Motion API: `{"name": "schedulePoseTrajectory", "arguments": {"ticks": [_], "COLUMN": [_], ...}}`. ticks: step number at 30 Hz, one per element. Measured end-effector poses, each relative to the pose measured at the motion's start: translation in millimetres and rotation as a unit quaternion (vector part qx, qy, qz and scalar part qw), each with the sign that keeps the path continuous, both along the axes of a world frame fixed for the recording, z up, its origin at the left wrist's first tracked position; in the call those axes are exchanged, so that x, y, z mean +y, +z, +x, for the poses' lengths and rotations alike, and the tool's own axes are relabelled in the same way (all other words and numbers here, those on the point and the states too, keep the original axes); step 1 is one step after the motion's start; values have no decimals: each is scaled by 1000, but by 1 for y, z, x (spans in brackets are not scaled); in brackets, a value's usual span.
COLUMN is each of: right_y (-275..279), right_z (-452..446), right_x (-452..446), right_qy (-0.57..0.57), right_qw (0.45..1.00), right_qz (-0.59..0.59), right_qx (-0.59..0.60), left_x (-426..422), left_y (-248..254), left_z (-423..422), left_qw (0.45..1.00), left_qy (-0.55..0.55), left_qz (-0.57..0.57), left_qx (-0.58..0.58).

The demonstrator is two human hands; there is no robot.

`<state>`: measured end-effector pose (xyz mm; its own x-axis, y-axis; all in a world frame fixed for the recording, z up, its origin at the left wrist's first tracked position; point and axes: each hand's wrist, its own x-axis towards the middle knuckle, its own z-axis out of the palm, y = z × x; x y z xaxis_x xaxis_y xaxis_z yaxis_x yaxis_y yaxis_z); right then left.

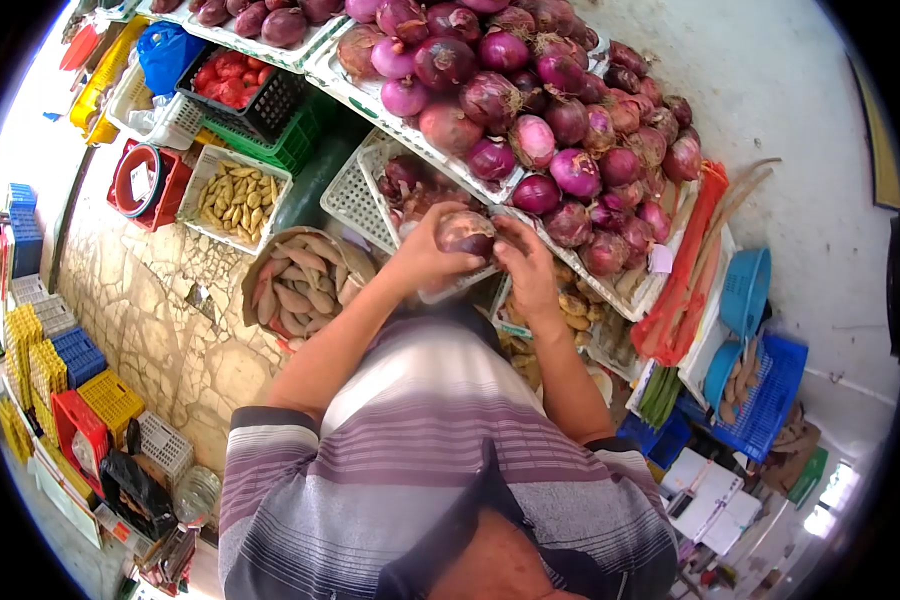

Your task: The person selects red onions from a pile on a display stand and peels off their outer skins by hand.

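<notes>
My left hand (428,257) is closed round a red onion (467,234) with brownish dry outer skin. At the onion's right side, the bent fingers of my right hand (528,268) press against it. Both hands are in front of my body, over the near edge of a white crate (372,165). Inside that crate lie a few onions and loose papery onion skins (438,196). Just beyond my hands rises a large heap of red onions (570,120) on white foam trays.
A sack of sweet potatoes (305,285) stands left of my arm, near a white basket of small yellowish roots (238,196). Red netting (682,275) hangs at the right, by blue baskets (760,395). Potatoes (573,305) lie below my right hand. Stacked crates (80,365) stand far left.
</notes>
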<state>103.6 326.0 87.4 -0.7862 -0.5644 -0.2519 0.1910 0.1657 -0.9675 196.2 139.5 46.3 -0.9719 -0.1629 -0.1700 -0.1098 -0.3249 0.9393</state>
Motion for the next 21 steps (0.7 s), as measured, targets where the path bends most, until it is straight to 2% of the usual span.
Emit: {"name": "schedulePoseTrajectory", "arguments": {"ticks": [2, 5, 7, 13, 16, 21], "right_y": [4, 4, 9, -10, -13, -12], "right_z": [4, 2, 4, 1, 1, 2], "right_x": [-12, -13, -15, -13, -15, -16], "right_qy": [-21, -6, 5, 14, 13, 9], "right_qw": [988, 985, 989, 990, 990, 991], "right_qz": [-52, -49, -34, -27, -37, -49], "right_qx": [-142, -164, -146, -140, -133, -128], "left_x": [3, 5, 2, 5, 7, 8], "left_y": [5, 7, 12, 10, 19, 16], "left_z": [-2, -2, -1, -1, 0, -3], "left_qw": [1000, 997, 990, 984, 970, 963], "left_qy": [-1, 3, -6, 16, 40, 25], "left_qz": [-28, -73, -142, -180, -237, -269], "left_qx": [6, 11, 9, -1, 16, -3]}}
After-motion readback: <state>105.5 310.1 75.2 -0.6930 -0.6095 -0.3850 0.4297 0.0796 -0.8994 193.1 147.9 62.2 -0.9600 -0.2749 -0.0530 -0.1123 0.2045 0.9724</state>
